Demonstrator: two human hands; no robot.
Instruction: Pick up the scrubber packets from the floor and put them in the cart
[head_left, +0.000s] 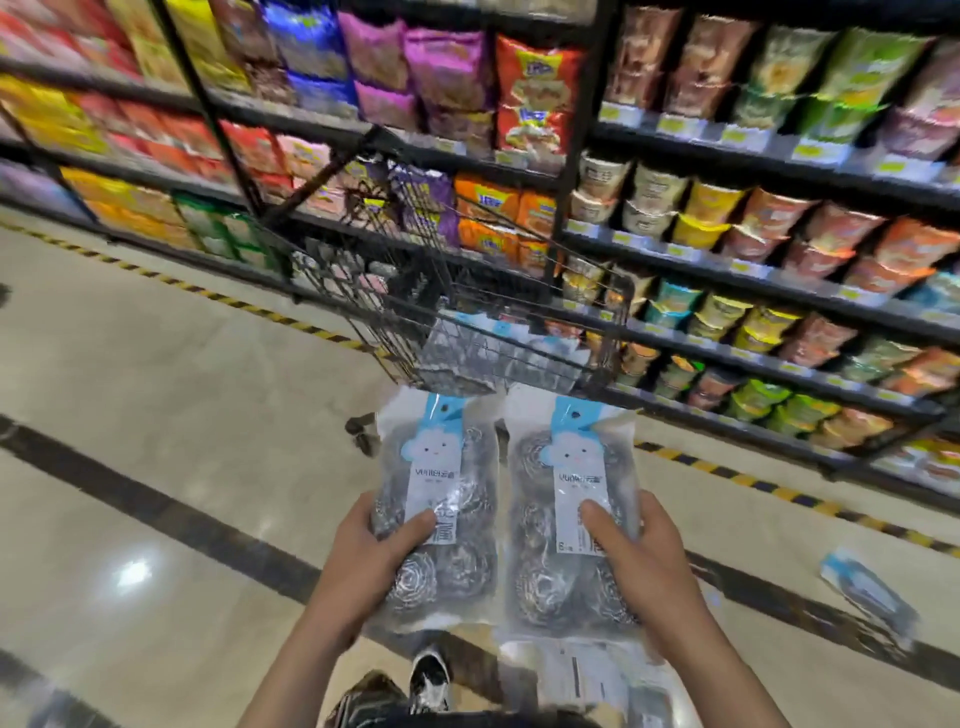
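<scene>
My left hand (376, 545) grips a clear scrubber packet (441, 483) with a blue and white label and steel wool balls inside. My right hand (644, 551) grips a second, identical packet (566, 499). Both packets are held upright side by side, just in front of the black wire cart (395, 291). At least one more packet (498, 343) lies in the cart's basket. Another packet (867, 592) lies on the floor to the right, and one more packet (587, 675) lies on the floor below my right hand.
Tall black shelves (727, 270) full of snack bags and noodle cups run behind and to the right of the cart. A yellow-black hazard strip (779, 488) marks the floor along them. My shoe (428, 675) shows at the bottom. Glossy tiled floor opens to the left.
</scene>
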